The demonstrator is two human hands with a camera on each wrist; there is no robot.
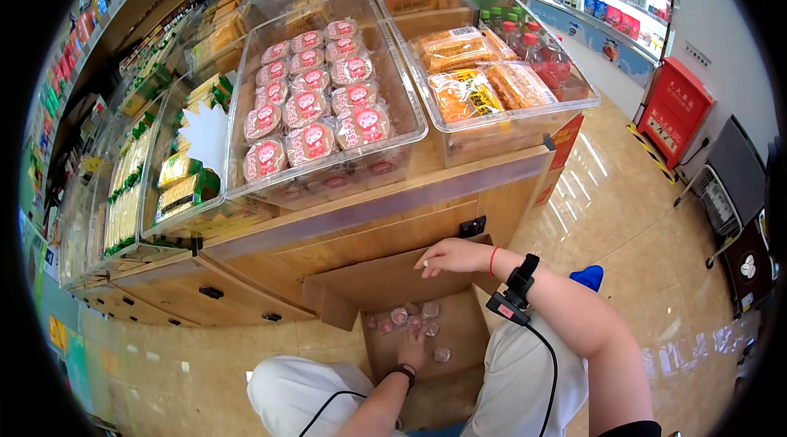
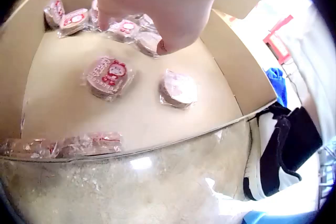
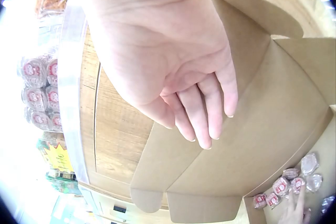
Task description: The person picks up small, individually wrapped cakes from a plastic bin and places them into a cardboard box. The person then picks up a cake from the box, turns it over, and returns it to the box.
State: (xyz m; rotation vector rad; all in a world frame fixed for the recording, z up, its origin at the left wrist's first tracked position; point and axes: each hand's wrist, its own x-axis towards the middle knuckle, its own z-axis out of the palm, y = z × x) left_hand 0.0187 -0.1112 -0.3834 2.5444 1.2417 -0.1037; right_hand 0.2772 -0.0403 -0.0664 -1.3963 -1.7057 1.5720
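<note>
Down inside an open cardboard box [image 1: 471, 330] lie several round wrapped snacks with pink-red labels, one of them a single pack [image 1: 442, 354] apart from the rest. The left hand [image 1: 412, 350] reaches into the box; in the left wrist view this hand [image 2: 157, 8] is over the packs near the far wall, its fingertips bent down, and whether it grips one cannot be told. A labelled pack [image 2: 108, 77] and a pale pack [image 2: 178, 89] lie nearer. The right hand [image 1: 452, 257] hangs above the box's back flap, empty, fingers loosely extended, palm visible in the right wrist view [image 3: 178, 71].
A clear bin [image 1: 328, 166] of similar snacks stands on the wooden counter, beside a bin [image 1: 516, 113] of packaged bread and bottles. Other food bins extend left. The person's knees [image 1: 529, 371] flank the box. A red cabinet [image 1: 676, 113] and a cart [image 1: 732, 183] stand right.
</note>
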